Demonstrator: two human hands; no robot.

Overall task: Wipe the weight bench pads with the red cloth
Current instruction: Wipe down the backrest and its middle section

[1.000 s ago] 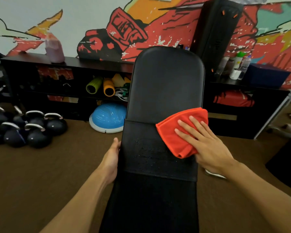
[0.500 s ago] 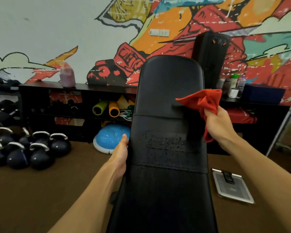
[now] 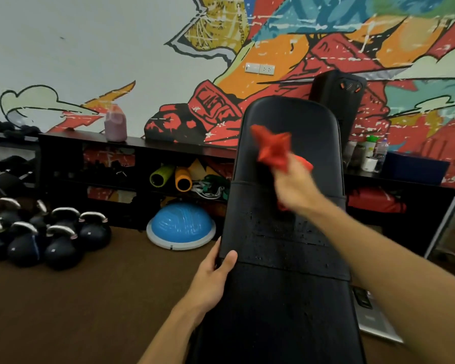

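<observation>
The black weight bench pad (image 3: 289, 298) runs from the bottom of the view up to a rounded, raised back pad (image 3: 307, 122). Water droplets speckle its middle section. My right hand (image 3: 294, 187), blurred by motion, grips the bunched red cloth (image 3: 272, 148) over the lower part of the back pad. Whether the cloth touches the pad I cannot tell. My left hand (image 3: 216, 274) grips the bench's left edge, thumb on top of the pad.
Several black kettlebells (image 3: 50, 237) sit on the brown floor at left. A blue balance dome (image 3: 180, 225) lies beside the bench. Behind stands a low black shelf (image 3: 142, 148) with foam rollers and a pink jug. A flat scale (image 3: 376, 319) lies at right.
My right hand lifted the cloth off the middle pad, bunched it, and swung it left over the back pad. The view tilted upward. My left hand stayed on the left edge.
</observation>
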